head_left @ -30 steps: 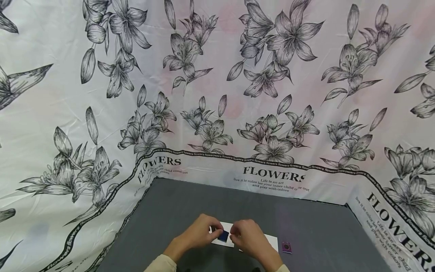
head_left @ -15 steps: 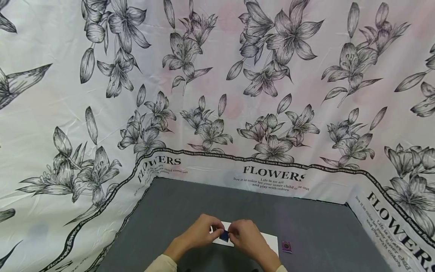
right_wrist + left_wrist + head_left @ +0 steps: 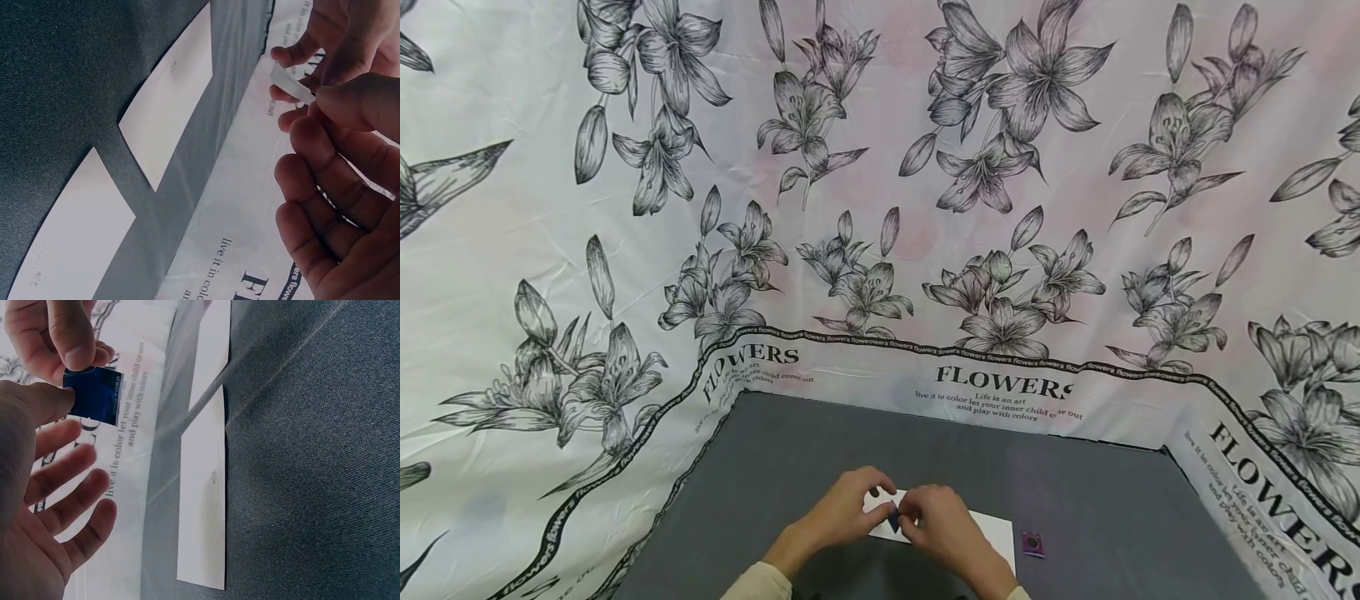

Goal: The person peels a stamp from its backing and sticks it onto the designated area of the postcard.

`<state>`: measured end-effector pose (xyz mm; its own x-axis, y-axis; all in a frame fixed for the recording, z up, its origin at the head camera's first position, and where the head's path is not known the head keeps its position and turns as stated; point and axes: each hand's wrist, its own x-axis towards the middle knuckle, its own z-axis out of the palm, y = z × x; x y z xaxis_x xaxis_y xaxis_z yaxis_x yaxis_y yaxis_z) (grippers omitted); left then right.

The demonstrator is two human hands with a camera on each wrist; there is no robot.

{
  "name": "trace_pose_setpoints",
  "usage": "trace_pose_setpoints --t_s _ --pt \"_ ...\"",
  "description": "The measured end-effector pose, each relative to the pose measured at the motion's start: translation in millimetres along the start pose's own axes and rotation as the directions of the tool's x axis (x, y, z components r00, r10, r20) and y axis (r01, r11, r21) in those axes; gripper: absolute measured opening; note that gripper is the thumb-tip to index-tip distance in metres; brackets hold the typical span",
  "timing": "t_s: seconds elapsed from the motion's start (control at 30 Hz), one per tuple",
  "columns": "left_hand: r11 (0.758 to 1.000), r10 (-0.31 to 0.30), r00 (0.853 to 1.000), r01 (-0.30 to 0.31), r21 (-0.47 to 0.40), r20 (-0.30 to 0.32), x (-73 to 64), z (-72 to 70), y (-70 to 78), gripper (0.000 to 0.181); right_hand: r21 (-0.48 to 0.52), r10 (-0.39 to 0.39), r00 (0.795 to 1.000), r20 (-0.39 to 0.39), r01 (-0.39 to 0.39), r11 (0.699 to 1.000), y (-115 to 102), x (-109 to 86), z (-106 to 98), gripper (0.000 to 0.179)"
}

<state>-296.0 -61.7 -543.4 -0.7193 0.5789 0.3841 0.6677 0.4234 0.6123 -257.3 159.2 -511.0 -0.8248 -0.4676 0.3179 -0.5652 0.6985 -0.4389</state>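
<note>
- While both hands meet at it, the small blue packet (image 3: 893, 521) is held up at the bottom centre of the head view, tilted, with jagged edges visible in the left wrist view.
- The right hand (image 3: 943, 521) pinches the packet between thumb and fingers, at its top edge in the left wrist view; its other fingers curl loosely in the right wrist view.
- The left hand (image 3: 846, 504) touches the packet's edge with its thumb; its four fingers are spread loosely apart from the thumb, lower left of the left wrist view.
- Beneath and behind the hands, two white cards (image 3: 172, 103) lie flat, end near end with a gap between them, at left and top of the right wrist view.
- Right of the cards in the head view lies a purple square (image 3: 1033, 545) with a dark round mark.
- Dark grey cloth (image 3: 850, 437) spreads under everything.
- Around it hangs a white curtain (image 3: 865, 167) printed with flowers and lettering, filling the upper frame.
</note>
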Motion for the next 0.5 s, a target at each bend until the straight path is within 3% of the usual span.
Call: trace_pose_setpoints --t_s 0.13,0.37,0.5 --pt "0.999 -0.039 0.999 0.039 -0.004 -0.004 0.3 1.1 -1.0 0.010 0.005 0.005 1.000 -0.001 -0.005 1.000 0.0 0.1 1.0 0.010" --pt "0.988 -0.042 0.991 0.060 -0.145 0.126 0.7 3.5 -4.0 0.015 0.000 -0.002 1.000 -0.006 0.002 1.000 1.8 0.4 4.1 0.010" --pt "0.984 -0.042 0.987 0.068 -0.165 0.155 0.2 4.3 -4.4 0.017 -0.004 -0.021 1.000 -0.008 0.021 1.000 2.3 0.7 6.7 0.008"
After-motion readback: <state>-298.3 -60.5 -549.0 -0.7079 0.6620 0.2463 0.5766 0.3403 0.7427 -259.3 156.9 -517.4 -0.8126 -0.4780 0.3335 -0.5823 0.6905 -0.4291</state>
